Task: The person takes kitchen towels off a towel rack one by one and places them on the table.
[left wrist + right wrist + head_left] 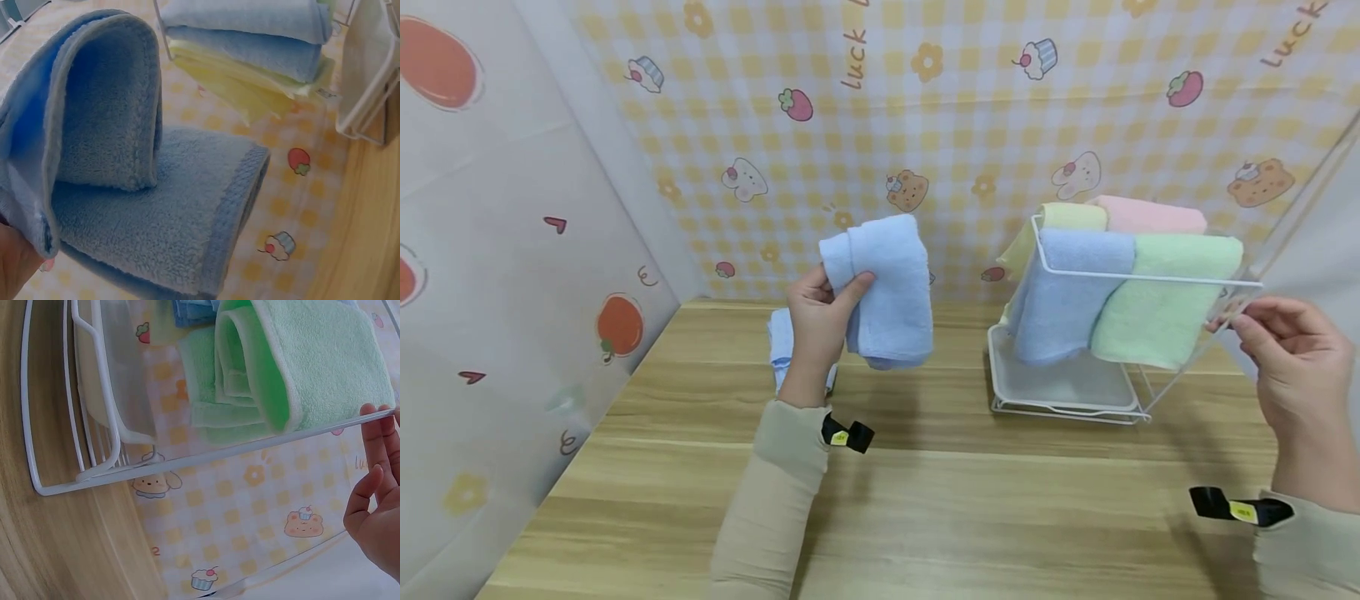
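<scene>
My left hand (820, 312) grips a folded light-blue towel (891, 292) in the air, thumb on its near face. In the left wrist view that towel (150, 219) fills much of the frame and its folded layers gape apart. Another folded blue towel (781, 337) lies on the table behind my left wrist, partly hidden. My right hand (1296, 358) is at the right side of a white wire rack (1165, 278). In the right wrist view its fingertips (369, 411) touch the rack's side wire, with the thumb held apart from it.
Over the rack hang a blue towel (1071, 308), a green towel (1172, 300), a yellow towel (1071, 217) and a pink towel (1153, 215). A pale tray (1067, 387) sits in the rack's base. Behind the wooden table (940, 517) hangs a checked cloth (865, 150).
</scene>
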`<state>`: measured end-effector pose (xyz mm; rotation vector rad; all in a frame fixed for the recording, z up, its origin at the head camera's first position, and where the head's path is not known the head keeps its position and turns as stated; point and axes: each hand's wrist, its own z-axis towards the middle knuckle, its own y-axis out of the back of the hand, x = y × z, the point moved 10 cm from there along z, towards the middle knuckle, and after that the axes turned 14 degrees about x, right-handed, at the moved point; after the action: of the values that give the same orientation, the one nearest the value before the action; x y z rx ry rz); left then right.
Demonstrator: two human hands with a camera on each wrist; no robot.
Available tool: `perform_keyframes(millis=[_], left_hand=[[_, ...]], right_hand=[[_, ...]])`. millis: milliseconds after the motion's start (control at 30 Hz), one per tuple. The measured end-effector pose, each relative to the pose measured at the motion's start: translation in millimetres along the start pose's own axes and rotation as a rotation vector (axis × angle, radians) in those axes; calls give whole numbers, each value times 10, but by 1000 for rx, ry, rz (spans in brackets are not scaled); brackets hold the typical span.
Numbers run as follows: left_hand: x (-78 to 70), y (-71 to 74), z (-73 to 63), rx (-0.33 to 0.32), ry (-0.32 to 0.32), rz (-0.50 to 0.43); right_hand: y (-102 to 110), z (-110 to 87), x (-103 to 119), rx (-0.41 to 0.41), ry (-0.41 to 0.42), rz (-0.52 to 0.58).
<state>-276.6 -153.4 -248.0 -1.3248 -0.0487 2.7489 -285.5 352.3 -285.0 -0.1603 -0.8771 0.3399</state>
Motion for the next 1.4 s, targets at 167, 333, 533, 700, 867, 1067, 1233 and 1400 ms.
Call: perform_keyframes(millis=[167,333,533,700,867,1067,1233,1400], left_hand=[[249,66,-21,27,134,1],[482,151,-98,52,260,17],[670,299,-199,27,351,32],[854,413,-252,8,439,50],[1085,501,-285,24,532,77],[1297,568,-272,32,581,79],[1417,574,-224,62,573,91],[1530,569,-197,103,611,140]], right_hand=[[-3,7,10,-5,2,-10],[6,-4,-5,-19,-11,-17],[-4,-8,-10,7,-10,11],[-15,-4,-7,23,-4,33],[-22,-5,-11,31,-2,22],[-31,-10,-10,41,1,30],[-10,-23,-13,11,-5,9],[-7,-17,-16,0,-5,6]])
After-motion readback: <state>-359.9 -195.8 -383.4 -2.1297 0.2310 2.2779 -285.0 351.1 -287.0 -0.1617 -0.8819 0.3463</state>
